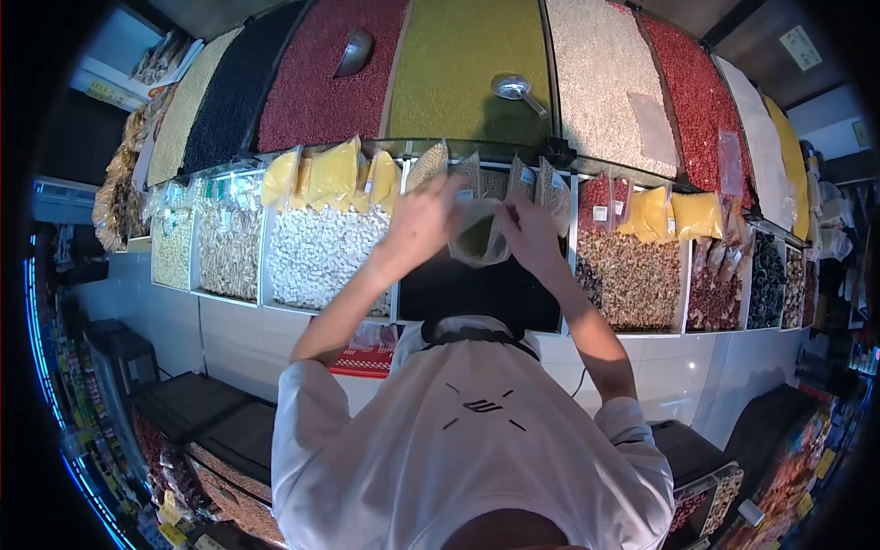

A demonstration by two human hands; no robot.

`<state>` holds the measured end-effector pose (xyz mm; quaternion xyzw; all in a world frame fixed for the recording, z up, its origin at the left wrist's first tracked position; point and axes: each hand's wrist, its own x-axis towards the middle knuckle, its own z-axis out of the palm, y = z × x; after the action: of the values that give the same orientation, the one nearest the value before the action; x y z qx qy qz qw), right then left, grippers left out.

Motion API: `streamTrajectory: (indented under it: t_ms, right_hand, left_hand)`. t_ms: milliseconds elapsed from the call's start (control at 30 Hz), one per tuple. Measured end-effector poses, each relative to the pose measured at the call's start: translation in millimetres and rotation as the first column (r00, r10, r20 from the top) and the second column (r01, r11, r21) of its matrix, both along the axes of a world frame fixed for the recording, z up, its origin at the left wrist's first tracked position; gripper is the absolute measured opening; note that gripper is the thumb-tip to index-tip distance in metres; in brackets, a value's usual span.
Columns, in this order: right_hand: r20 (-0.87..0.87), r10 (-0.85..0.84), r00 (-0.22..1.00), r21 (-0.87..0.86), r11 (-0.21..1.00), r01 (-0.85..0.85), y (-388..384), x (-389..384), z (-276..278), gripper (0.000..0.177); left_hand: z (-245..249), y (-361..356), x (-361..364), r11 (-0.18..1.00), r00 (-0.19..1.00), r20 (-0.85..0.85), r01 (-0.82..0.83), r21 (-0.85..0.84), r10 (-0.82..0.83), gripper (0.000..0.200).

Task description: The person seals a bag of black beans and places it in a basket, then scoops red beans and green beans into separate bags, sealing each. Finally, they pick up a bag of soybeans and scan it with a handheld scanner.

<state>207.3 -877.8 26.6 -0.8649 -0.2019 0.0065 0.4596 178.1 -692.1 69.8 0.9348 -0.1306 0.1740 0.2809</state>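
Note:
A clear plastic bag [478, 240] with green beans in it hangs between my two hands, over a black surface [472, 289]. My left hand [423, 220] is closed on the bag's upper left edge. On the opposite upper edge, the fingers of my right hand [534, 240] pinch the plastic. Just behind my hands stand several filled bags of pale beans [427, 166], some with white labels. The exact grip of the fingertips is partly hidden by the hands.
A metal scoop [511, 87] lies on the green beans [458, 55], and a metal bowl [354, 51] sits in the dark red beans [312, 92]. Yellow bags [334, 176] stand beyond the bin of white pieces [325, 257]. A red basket [362, 360] is below, left.

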Motion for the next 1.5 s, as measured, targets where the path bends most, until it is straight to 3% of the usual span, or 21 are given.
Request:
streamTrajectory:
  t_ms: [33,100,200,267,400,467,600,667,700,767,900,1000,1133,1200,1267,1333,1400,1500]
  right_hand:
    - [-0.074,-0.005,0.997,-0.005,1.0,0.005,-3,-10,-14,0.023]
    - [-0.153,-0.018,0.988,-0.015,1.0,0.015,-11,-25,-43,0.023]
    - [-0.211,-0.046,0.976,-0.07,0.997,0.032,-26,-36,-68,0.025]
    - [-0.212,-0.071,0.975,-0.197,0.98,0.029,-37,-39,-71,0.026]
    - [-0.181,-0.072,0.981,-0.277,0.961,0.019,-44,-36,-102,0.023]
    - [-0.153,-0.135,0.979,-0.351,0.933,0.074,-42,-34,-114,0.023]
    - [-0.235,-0.136,0.962,-0.274,0.959,0.068,-46,-39,-103,0.016]
    - [-0.064,0.013,0.998,-0.05,0.999,-0.016,-48,-43,-85,0.01]
    - [-0.063,0.012,0.998,-0.05,0.999,-0.015,-47,-46,-83,0.01]
    - [0.236,0.1,0.967,-0.232,0.972,-0.044,-44,-52,-83,0.007]
    - [0.18,0.124,0.976,-0.321,0.945,-0.061,-55,-46,-103,0.007]
    - [0.214,0.13,0.968,-0.259,0.963,-0.072,-59,-42,-106,0.011]
    - [0.216,0.167,0.962,-0.104,0.984,-0.147,-53,-40,-116,0.011]
    - [0.224,0.144,0.964,-0.031,0.99,-0.141,-50,-42,-118,0.012]
    - [0.002,-0.035,0.999,0.104,0.994,0.034,-49,-50,-116,0.02]
    - [-0.044,-0.048,0.998,0.156,0.986,0.054,-47,-54,-126,0.023]
    - [-0.085,-0.053,0.995,0.205,0.976,0.07,-48,-55,-128,0.026]
    - [-0.138,-0.057,0.989,0.163,0.983,0.08,-52,-57,-127,0.028]
  left_hand:
    - [-24,-1,-15,1.0,1.0,-0.006,0.008,-0.001,-0.008,0.011]
    - [-75,4,-40,0.982,0.916,-0.4,0.039,0.185,0.038,0.009]
    - [-116,5,-49,0.988,0.908,-0.417,0.093,0.121,-0.034,0.014]
    - [-119,4,-42,0.987,0.895,-0.445,0.096,0.13,-0.028,0.016]
    - [-108,-3,-37,0.994,0.945,-0.327,0.048,0.1,-0.013,0.016]
    - [-102,-3,-40,0.995,0.942,-0.321,0.102,0.01,-0.093,0.021]
    - [-105,4,-51,0.971,0.93,-0.292,0.238,0.016,-0.223,0.02]
    - [-117,7,-45,0.965,0.927,-0.314,0.246,0.091,-0.207,0.013]
    - [-123,9,-43,0.965,0.927,-0.314,0.247,0.091,-0.208,0.013]
    - [-129,10,-39,0.967,0.936,-0.267,0.251,0.042,-0.231,0.007]
    - [-129,23,-38,0.968,0.933,-0.26,0.25,-0.027,-0.248,0.006]
    - [-125,24,-42,0.97,0.95,-0.197,0.243,-0.025,-0.243,0.005]
    - [-133,27,-39,0.98,0.938,-0.285,0.187,-0.067,-0.199,0.008]
    - [-134,18,-39,0.992,0.969,-0.213,0.128,0.0,-0.125,0.016]
    - [-107,-9,-42,0.99,0.985,-0.096,0.137,-0.043,-0.14,0.024]
    - [-96,-36,-43,0.975,0.979,0.001,0.205,-0.085,-0.206,0.034]
    - [-105,-59,-38,0.974,0.969,0.096,0.224,0.047,-0.227,0.027]
    - [-137,-68,-30,0.95,0.957,-0.045,0.291,0.114,-0.288,0.023]
